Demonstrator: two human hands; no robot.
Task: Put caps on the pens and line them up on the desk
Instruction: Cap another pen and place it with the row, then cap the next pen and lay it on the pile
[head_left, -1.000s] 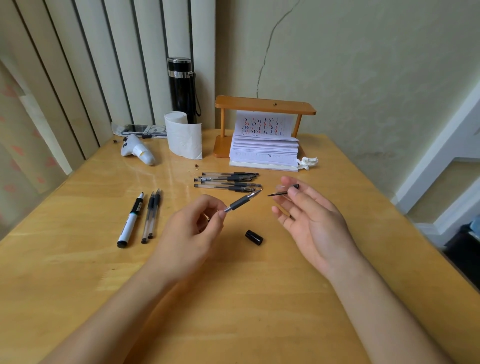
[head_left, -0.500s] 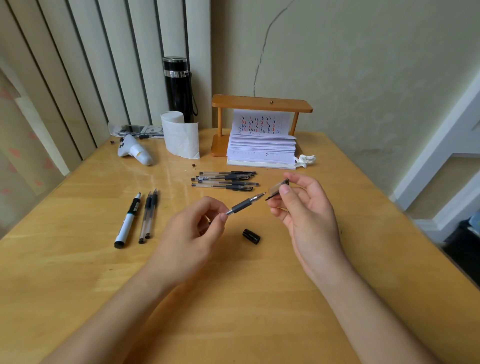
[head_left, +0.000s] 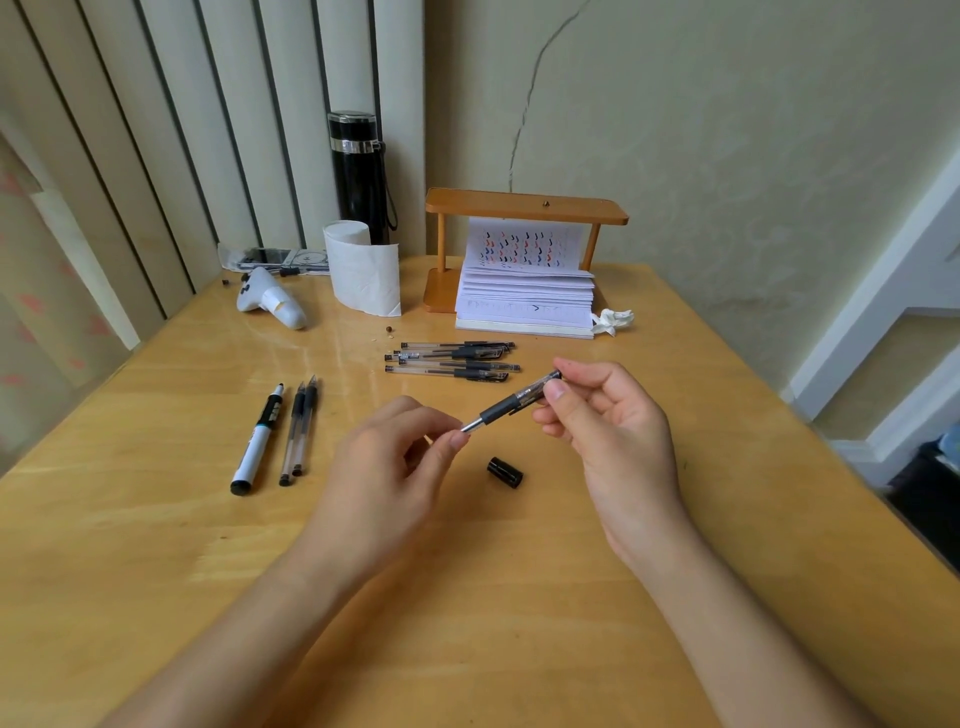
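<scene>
My left hand (head_left: 387, 467) pinches the barrel of a gel pen (head_left: 496, 414) held above the wooden desk (head_left: 156, 545). My right hand (head_left: 608, 421) grips a clear pen cap (head_left: 543, 387) that now sits over the pen's tip. A loose black cap (head_left: 504, 472) lies on the desk just below the pen. At the left, a white marker (head_left: 258, 439) and two capped gel pens (head_left: 300, 428) lie side by side. Several more gel pens (head_left: 454, 358) lie in a loose pile further back.
Behind the pile stands a wooden rack with a stack of paper (head_left: 524, 296) and a crumpled tissue (head_left: 613, 320). A toilet roll (head_left: 363, 270), black flask (head_left: 358, 176), white controller (head_left: 270, 301) and a flat packet (head_left: 275, 258) sit at back left. The desk's right edge (head_left: 852, 467) drops off.
My right hand closed on the cap and brought it leftward onto the pen's tip. My left hand held the pen nearly still. The camera view shifted slightly.
</scene>
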